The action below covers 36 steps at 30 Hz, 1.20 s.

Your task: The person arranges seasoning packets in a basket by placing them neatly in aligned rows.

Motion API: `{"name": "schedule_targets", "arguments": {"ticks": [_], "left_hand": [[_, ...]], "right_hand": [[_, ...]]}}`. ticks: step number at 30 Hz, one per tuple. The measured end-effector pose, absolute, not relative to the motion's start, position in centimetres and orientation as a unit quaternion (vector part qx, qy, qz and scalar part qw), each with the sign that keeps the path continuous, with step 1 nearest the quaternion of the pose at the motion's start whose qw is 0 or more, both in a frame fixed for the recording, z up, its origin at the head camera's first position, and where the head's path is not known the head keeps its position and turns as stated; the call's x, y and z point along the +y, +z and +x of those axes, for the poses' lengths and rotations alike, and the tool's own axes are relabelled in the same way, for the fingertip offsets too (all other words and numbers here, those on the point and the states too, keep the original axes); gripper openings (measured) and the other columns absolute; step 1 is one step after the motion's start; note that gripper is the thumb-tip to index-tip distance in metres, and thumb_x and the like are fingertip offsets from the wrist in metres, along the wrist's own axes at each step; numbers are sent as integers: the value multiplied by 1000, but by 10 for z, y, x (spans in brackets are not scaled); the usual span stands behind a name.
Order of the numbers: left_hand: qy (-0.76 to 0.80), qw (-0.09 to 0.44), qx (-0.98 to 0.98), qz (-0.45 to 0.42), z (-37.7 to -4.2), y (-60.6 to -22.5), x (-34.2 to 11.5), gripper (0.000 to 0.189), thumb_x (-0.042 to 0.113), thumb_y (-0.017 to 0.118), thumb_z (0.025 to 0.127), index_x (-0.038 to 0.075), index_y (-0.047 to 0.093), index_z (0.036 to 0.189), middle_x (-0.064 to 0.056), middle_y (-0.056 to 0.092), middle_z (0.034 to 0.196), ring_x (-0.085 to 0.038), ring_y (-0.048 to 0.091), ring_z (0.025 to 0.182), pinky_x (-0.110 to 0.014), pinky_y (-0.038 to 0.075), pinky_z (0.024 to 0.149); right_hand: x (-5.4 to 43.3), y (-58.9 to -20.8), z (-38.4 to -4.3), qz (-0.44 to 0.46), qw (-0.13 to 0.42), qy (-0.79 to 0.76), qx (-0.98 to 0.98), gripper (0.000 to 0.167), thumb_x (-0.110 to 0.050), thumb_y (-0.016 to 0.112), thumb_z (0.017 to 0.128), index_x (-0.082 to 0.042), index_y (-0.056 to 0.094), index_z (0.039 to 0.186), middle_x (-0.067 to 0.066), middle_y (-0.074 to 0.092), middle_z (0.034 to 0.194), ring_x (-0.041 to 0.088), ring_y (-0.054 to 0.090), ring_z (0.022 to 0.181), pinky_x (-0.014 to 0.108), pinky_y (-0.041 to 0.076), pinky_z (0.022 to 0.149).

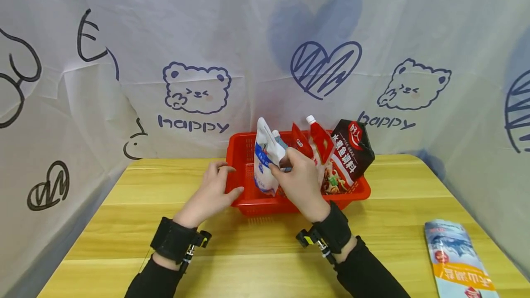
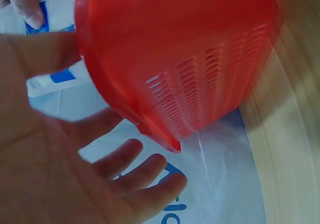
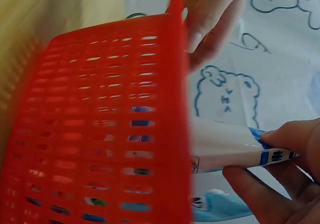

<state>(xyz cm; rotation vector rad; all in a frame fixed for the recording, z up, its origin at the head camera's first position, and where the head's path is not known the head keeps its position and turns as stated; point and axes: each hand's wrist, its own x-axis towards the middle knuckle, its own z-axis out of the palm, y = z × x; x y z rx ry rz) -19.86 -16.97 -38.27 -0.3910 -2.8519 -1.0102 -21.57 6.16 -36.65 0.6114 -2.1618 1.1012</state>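
Observation:
A red plastic basket [image 1: 265, 207] with slotted sides holds several packages. My right hand [image 1: 299, 179] pinches the edge of a white bag with a blue band [image 1: 265, 162], which stands upright in the basket's left part. In the right wrist view, thumb and fingers meet on that white bag [image 3: 225, 146]. My left hand [image 1: 212, 193] is at the basket's left rim, its thumb and fingers spread apart. The left wrist view has the left thumb and index finger at the basket's rim [image 2: 92, 78], with the other fingers loosely bent beyond it.
Inside the basket, right of the white bag, are a red spouted pouch [image 1: 322, 139], a red packet [image 1: 301, 140] and a black seasoning packet [image 1: 349, 153]. A blue, white and orange packet [image 1: 459, 261] lies on the wooden table [image 1: 248, 261] at right. A printed cloth [image 1: 256, 49] hangs behind.

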Motion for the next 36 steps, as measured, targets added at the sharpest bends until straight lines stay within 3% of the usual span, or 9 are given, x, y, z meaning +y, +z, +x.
{"name": "schedule_targets", "arguments": {"ticks": [5, 13, 22, 36], "left_hand": [[-309, 4, -941, -134, -198, -386, -168, 58, 23, 67, 100, -7, 47, 145, -26, 26, 160, -44, 30, 143, -65, 41, 111], [-307, 2, -943, -130, -197, -387, -165, 55, 25, 65, 101, -7, 50, 144, -24, 28, 158, -42, 34, 141, -63, 44, 110], [-320, 11, -939, -123, -199, -387, -161, 49, 15, 61, 99, -10, 50, 140, -23, 27, 157, -40, 36, 139, -60, 43, 112], [-301, 23, -945, -124, -199, -388, -165, 48, 15, 62, 98, -11, 52, 137, -25, 30, 155, -41, 41, 135, -59, 44, 111]], "right_hand": [[58, -379, -221, 238, 307, 410, -825, 25, -4, 87, 83, -2, 64, 93, 14, 73, 95, 27, 74, 82, 40, 64, 71], [56, -391, -225, 193, 277, 429, -838, 20, -3, 84, 86, -3, 64, 90, 15, 75, 101, 29, 75, 88, 44, 63, 80], [52, -395, -231, 162, 268, 408, -858, 28, -3, 86, 83, -8, 59, 78, 10, 69, 88, 28, 73, 84, 43, 63, 77], [45, -393, -239, 100, 201, 384, -896, 23, -13, 85, 86, -5, 64, 91, 9, 70, 82, 26, 68, 75, 40, 60, 66]]}}
